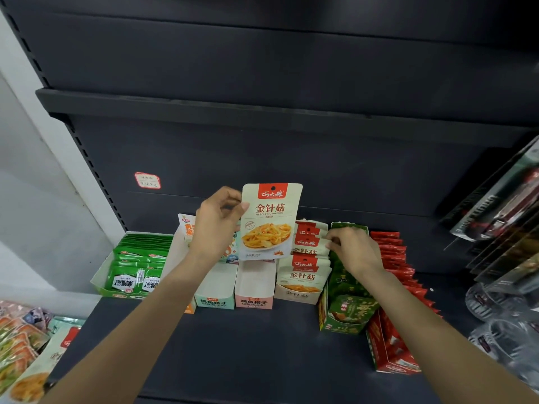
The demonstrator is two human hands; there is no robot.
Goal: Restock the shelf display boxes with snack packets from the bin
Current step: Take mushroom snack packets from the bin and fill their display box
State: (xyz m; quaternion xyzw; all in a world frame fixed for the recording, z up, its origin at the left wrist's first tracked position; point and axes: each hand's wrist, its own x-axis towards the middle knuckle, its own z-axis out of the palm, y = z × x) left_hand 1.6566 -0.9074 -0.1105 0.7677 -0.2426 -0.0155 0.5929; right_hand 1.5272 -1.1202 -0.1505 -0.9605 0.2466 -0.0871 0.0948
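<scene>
head view: left hand [217, 223] pinches mushroom packet [269, 221] upright.

Dark shelf [233, 345] carries a row of display boxes: green-packet tray [128, 275] at 9 o'clock, teal box [214, 298], pink box [254, 298], needle mushroom box [300, 290], green box [344, 313], red box [390, 351] at 4 o'clock.

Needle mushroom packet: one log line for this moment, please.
left hand pinches needle mushroom packet upright | right hand fingers packets in needle mushroom box | packet not yet in box
</scene>
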